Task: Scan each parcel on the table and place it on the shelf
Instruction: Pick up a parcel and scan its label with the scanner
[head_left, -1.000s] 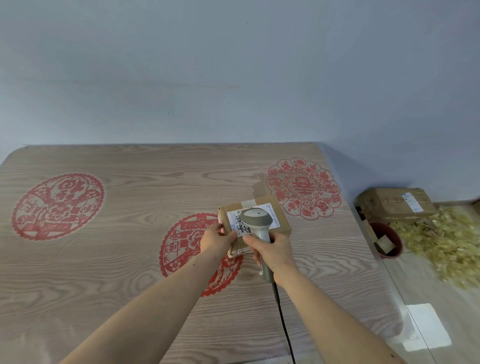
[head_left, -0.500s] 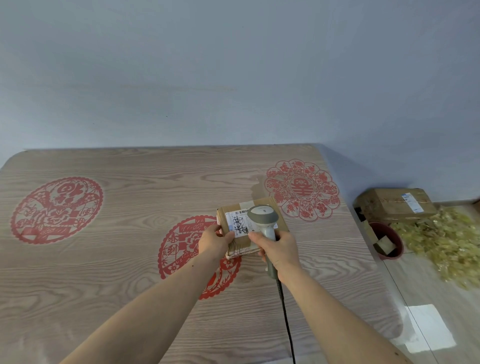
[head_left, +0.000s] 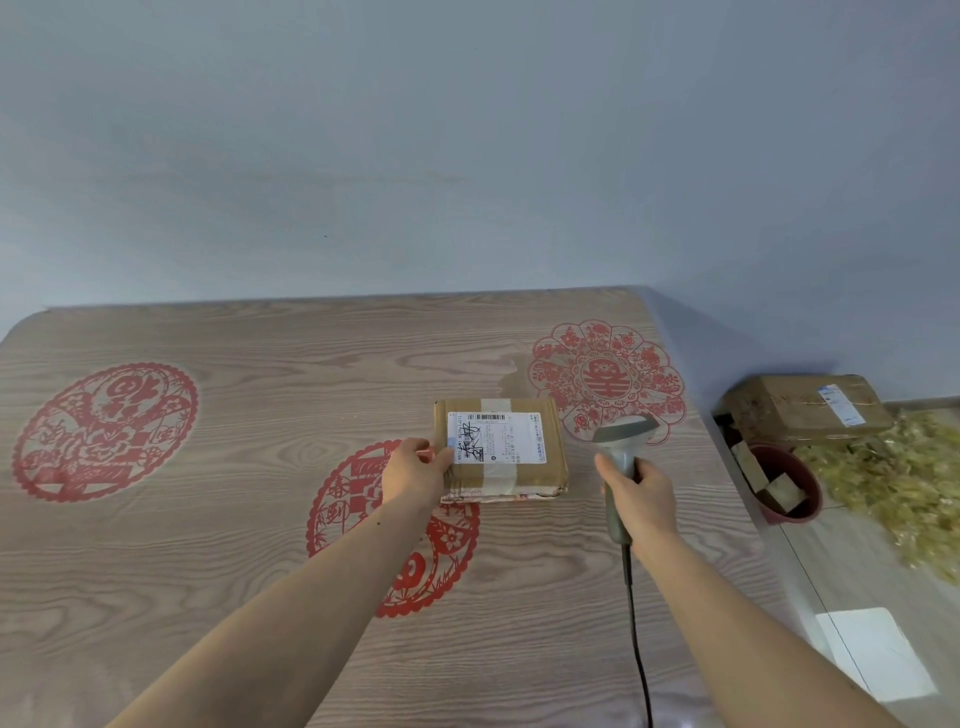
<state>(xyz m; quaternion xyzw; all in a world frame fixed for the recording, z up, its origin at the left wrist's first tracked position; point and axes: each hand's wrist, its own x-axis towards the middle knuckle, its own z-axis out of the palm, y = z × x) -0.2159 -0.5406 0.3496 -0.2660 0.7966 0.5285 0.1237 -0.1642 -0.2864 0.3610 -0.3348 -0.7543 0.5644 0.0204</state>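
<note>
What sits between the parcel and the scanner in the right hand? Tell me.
Nothing: the head view shows only bare wood-grain table between the parcel and the scanner gripped by the right hand.

light: soft, even, dim-cool daylight | glare: bright patch on floor (head_left: 878, 654) right of surface (head_left: 208, 519) | shadows: faint | distortion: wide-angle bowing of surface's far edge | blur: straw pile (head_left: 893, 478) smeared

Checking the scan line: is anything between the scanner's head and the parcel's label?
Nothing visible. The scanner, in the right hand, sits right of the parcel; only bare table lies between. The left hand holds the parcel's left edge.
</note>
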